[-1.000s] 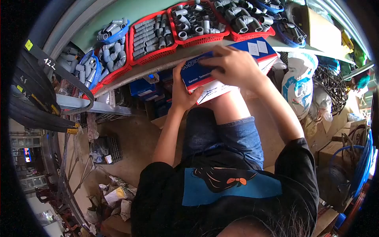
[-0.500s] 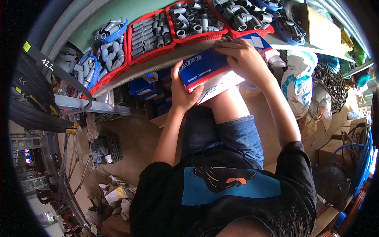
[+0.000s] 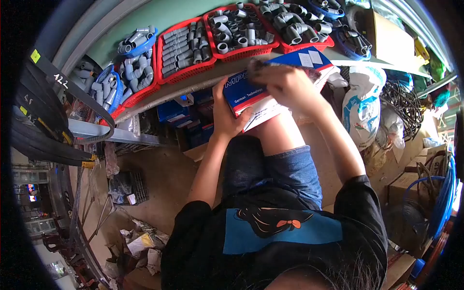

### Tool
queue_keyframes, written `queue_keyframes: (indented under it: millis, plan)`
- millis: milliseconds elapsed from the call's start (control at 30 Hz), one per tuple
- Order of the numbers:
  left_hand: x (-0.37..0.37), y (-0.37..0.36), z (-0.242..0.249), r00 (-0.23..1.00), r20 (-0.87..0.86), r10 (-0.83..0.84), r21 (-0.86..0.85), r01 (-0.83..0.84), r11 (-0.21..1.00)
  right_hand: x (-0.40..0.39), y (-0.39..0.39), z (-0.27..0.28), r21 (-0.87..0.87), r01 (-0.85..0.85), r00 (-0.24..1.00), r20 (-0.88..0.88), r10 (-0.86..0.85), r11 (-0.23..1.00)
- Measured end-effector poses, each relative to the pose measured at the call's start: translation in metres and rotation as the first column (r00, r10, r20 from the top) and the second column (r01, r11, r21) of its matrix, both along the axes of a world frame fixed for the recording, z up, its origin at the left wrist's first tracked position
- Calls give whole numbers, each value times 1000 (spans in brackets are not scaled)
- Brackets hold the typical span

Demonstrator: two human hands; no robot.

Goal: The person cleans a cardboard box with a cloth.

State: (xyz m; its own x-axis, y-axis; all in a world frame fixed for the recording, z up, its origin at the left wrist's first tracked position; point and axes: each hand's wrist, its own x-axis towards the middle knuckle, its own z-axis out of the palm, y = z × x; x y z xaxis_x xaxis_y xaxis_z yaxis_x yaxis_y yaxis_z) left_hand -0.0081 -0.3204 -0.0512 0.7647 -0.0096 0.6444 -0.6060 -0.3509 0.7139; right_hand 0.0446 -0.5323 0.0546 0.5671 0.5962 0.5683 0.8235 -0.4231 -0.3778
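Observation:
A blue, red and white box point(image 3: 250, 96) with "German Technology" printed on it rests tilted over the person's knees. My left hand point(image 3: 227, 112) grips its left end, fingers at the back corner and thumb on the near side. Over the top face is my right hand point(image 3: 285, 83), its fingers bent round a dark, blurred item point(image 3: 258, 67), perhaps a cloth, that touches the box and hides part of the lettering.
Red baskets point(image 3: 186, 70) of grey pipe fittings line the shelf ahead, with blue baskets point(image 3: 142, 47) beside them. A white sack point(image 3: 360, 111) stands at right. Black belts point(image 3: 46, 121) hang at left. More blue boxes point(image 3: 174, 112) sit under the shelf.
My right hand has moved left and nearer across the box top, and the dark item now shows at its fingers. The box has shifted slightly; my left hand still holds its end.

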Motion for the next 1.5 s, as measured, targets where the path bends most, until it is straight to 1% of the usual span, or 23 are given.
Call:
queue_keyframes:
  millis: [133, 167, 233, 300, 433, 467, 500, 567, 600, 633, 700, 767, 833, 900, 967, 1033, 1167, 1233, 1267, 1300, 1367, 1467, 1500]
  plan:
    - [-1, 2, 3, 999, -25, -26, 13, 26, 1000, -2, -15, 10, -8, 40, 994, -106, -41, 999]
    - [0, 2, 4, 999, -40, -30, 8, 31, 999, 10, -24, 3, -21, 128, 987, -90, -130, 992]
    - [5, 3, 0, 999, -32, -16, 23, 17, 1000, 24, -43, 12, -242, 424, 832, -276, -481, 873]
    - [7, 2, -1, 999, -31, -7, 22, 8, 1000, 39, -59, 3, -179, 475, 856, -132, -499, 862]
    - [7, -1, -1, 998, -52, -18, -42, 16, 999, 21, -46, 1, -180, 410, 881, -177, -440, 894]
    - [6, -1, -2, 998, -62, -28, -62, 25, 998, 17, -41, -4, -44, 290, 953, -78, -292, 956]
    - [4, -1, -1, 997, -65, -47, -75, 42, 996, 20, -39, -9, 40, 244, 968, 50, -246, 969]
    - [1, 0, 2, 994, -68, -82, -101, 75, 992, 27, -50, -2, -86, 357, 920, -141, -366, 930]
    - [3, 3, -2, 996, -60, -59, -64, 55, 996, 33, -55, 3, -206, 511, 814, -193, -547, 834]
    - [3, 3, -4, 998, -47, -46, -63, 43, 997, 49, -69, -3, -239, 566, 762, -216, -611, 789]
    - [3, 3, -5, 1000, -17, -19, -64, 17, 998, 60, -83, -8, -84, 576, 799, -152, -581, 813]
    - [2, 2, -5, 999, -20, -30, -105, 28, 994, 51, -80, -10, -220, 584, 762, -183, -621, 781]
    - [-2, 1, -5, 999, -39, -37, -134, 32, 990, 20, -61, 3, -219, 511, 823, -155, -546, 831]
    - [-5, 2, 1, 997, -71, -36, -141, 25, 990, -2, -45, -4, -32, 415, 910, 4, -415, 909]
    - [-8, 1, 2, 996, -75, -39, -138, 28, 990, -20, -42, 0, -9, 351, 935, 61, -350, 936]
    - [-10, 0, -1, 998, -53, -25, -101, 20, 995, -26, -48, 7, -27, 423, 891, -171, -421, 906]
    - [-8, -6, -2, 1000, -14, -3, -38, 2, 999, -14, -46, -1, -72, 505, 851, -126, -510, 860]
    - [-5, -5, -2, 1000, -22, -20, -60, 19, 998, -16, -34, -4, -11, 323, 946, 27, -322, 946]
    - [-4, -4, -2, 999, -31, -33, -79, 31, 996, -28, -26, 0, -21, 242, 970, -32, -243, 970]
    - [-5, -3, -2, 998, -40, -47, -97, 43, 994, -31, -22, -7, 29, 167, 985, 44, -168, 985]
    - [-7, 2, -5, 999, -35, -35, -75, 32, 997, -30, -32, -1, -14, 86, 994, 70, -85, 996]
    - [-11, -5, -4, 998, -55, 7, -99, -12, 995, -17, -42, -15, -57, 410, 903, 165, -397, 910]
    - [-13, -7, -1, 999, -48, 5, -82, -9, 997, -20, -39, -16, -43, 413, 900, 172, -400, 910]
